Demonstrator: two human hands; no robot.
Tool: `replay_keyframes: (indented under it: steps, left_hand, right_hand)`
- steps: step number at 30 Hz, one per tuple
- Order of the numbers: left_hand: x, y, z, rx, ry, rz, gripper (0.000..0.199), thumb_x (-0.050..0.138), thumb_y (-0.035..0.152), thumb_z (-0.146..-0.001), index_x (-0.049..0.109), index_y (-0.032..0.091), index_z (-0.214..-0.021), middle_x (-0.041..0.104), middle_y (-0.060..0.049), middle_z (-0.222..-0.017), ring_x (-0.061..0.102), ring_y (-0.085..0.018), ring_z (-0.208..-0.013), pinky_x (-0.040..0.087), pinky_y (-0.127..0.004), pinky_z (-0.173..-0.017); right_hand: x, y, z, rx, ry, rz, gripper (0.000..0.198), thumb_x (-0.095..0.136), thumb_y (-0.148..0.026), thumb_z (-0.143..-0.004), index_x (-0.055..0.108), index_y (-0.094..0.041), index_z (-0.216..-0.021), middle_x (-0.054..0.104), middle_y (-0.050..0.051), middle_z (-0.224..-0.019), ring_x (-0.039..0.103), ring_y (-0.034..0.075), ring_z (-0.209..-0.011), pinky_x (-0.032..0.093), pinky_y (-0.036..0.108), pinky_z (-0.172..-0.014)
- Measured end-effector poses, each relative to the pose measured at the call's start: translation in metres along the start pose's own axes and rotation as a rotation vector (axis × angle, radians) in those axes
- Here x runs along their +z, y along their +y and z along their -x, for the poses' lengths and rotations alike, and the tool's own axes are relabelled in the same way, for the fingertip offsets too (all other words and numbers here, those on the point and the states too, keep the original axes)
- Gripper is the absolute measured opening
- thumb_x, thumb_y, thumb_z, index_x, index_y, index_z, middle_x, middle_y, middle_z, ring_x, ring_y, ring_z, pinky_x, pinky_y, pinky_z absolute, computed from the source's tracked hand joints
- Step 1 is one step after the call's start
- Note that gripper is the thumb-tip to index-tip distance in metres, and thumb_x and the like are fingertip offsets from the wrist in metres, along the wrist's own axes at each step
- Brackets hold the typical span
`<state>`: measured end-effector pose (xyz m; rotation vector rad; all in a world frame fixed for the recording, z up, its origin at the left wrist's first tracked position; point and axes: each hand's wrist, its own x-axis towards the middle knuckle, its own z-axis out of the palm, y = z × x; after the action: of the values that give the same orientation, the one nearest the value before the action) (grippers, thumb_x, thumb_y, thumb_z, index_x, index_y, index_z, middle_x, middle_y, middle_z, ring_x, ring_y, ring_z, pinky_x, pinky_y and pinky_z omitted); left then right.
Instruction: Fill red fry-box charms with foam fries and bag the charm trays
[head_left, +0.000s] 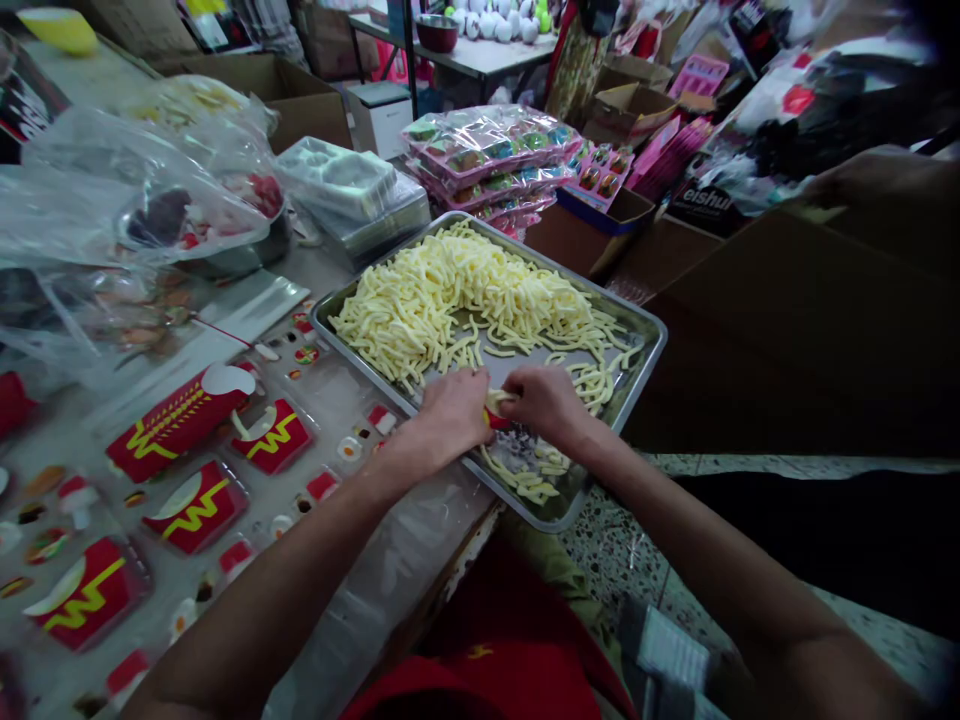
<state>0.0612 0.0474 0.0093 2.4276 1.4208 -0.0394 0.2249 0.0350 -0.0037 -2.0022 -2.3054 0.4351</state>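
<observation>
In the head view, the left hand was closed around a small red and yellow holder, mostly covered by the fingers, just above the near part of a shallow silver metal tray. The right hand, its fingers pinched together, met it there with pale strips between them; how full the holder was could not be told. A large heap of pale yellow, fry-like strips lay unused in the tray, so much appeared left. On the table, red cartons with yellow zigzags showed few or no strips.
</observation>
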Motion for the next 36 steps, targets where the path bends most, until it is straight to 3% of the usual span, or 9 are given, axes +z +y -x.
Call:
replay_keyframes:
  steps: [3,7,13,19,21,24,27,29,36]
  left_hand:
    - [0.013,0.009,0.002,0.098,0.035,0.098,0.043,0.077,0.029,-0.071,0.065,0.02,-0.111,0.07,-0.011,-0.107,0.069,-0.03,-0.101,0.056,-0.037,-0.084]
    - [0.023,0.015,0.012,0.07,0.129,0.251,0.061,0.076,0.03,-0.07,0.06,0.018,-0.128,0.067,-0.013,-0.115,0.068,-0.03,-0.104,0.057,-0.039,-0.089]
    - [0.036,0.011,0.028,0.062,0.298,0.525,0.077,0.074,0.018,-0.065,0.054,0.015,-0.14,0.065,-0.014,-0.13,0.062,-0.029,-0.12,0.052,-0.04,-0.106]
    - [0.026,-0.017,0.051,0.015,0.389,0.564,0.079,0.08,0.026,-0.071,0.051,0.02,-0.145,0.062,-0.012,-0.137,0.059,-0.027,-0.127,0.046,-0.04,-0.113]
    - [0.016,-0.027,0.056,-0.032,0.422,0.543,0.081,0.083,0.029,-0.071,0.051,0.022,-0.145,0.062,-0.011,-0.138,0.058,-0.028,-0.127,0.045,-0.042,-0.113]
    - [0.004,-0.04,0.059,-0.076,0.469,0.58,0.083,0.085,0.03,-0.069,0.051,0.024,-0.144,0.063,-0.009,-0.137,0.06,-0.027,-0.124,0.047,-0.04,-0.111]
    - [-0.001,-0.053,0.062,-0.09,0.498,0.636,0.084,0.087,0.033,-0.069,0.052,0.024,-0.144,0.062,-0.009,-0.139,0.06,-0.027,-0.125,0.046,-0.038,-0.112]
    - [-0.002,-0.059,0.066,-0.083,0.506,0.654,0.085,0.087,0.034,-0.069,0.051,0.023,-0.145,0.061,-0.009,-0.14,0.06,-0.027,-0.126,0.046,-0.038,-0.111]
    - [0.001,-0.068,0.078,-0.075,0.448,0.717,0.092,0.09,0.038,-0.065,0.052,0.018,-0.147,0.061,-0.012,-0.142,0.059,-0.028,-0.128,0.044,-0.04,-0.113]
  right_hand:
    - [-0.015,-0.003,0.013,-0.201,-0.121,-0.052,0.018,0.062,-0.015,-0.081,0.077,-0.013,-0.09,0.075,0.012,-0.096,0.066,0.022,-0.085,0.043,0.031,-0.076]
    - [-0.03,0.007,0.033,-0.372,-0.187,-0.393,0.025,0.052,-0.017,-0.094,0.076,-0.018,-0.102,0.073,0.011,-0.108,0.066,0.021,-0.097,0.048,0.031,-0.086]
    - [-0.007,-0.009,0.05,0.007,0.097,-0.667,0.008,0.071,-0.023,-0.083,0.078,-0.025,-0.084,0.077,0.002,-0.083,0.07,0.022,-0.077,0.051,0.034,-0.077]
    - [-0.01,-0.02,0.019,-0.156,-0.132,-0.929,0.017,0.061,-0.031,-0.091,0.071,-0.02,-0.098,0.077,0.004,-0.088,0.069,0.019,-0.076,0.051,0.031,-0.072]
    - [-0.01,-0.013,-0.007,-0.064,-0.008,-0.804,0.026,0.064,-0.039,-0.09,0.072,-0.018,-0.102,0.075,0.005,-0.081,0.066,0.018,-0.069,0.048,0.029,-0.066]
    - [-0.003,-0.011,-0.046,0.023,0.183,-0.309,0.035,0.061,-0.047,-0.094,0.078,-0.017,-0.092,0.075,0.009,-0.078,0.066,0.02,-0.072,0.042,0.03,-0.068]
    - [0.005,-0.02,-0.071,0.057,0.127,0.032,0.049,0.059,-0.058,-0.094,0.079,-0.015,-0.082,0.076,0.016,-0.082,0.067,0.022,-0.077,0.039,0.032,-0.067]
    - [0.009,-0.025,-0.077,0.08,0.083,0.068,0.048,0.066,-0.061,-0.087,0.079,-0.015,-0.081,0.076,0.015,-0.08,0.066,0.022,-0.075,0.037,0.031,-0.064]
    - [0.018,0.002,-0.07,0.198,-0.122,-0.594,0.029,0.084,-0.042,-0.062,0.076,-0.016,-0.072,0.057,-0.004,-0.053,0.044,0.01,-0.052,0.029,0.026,-0.051]
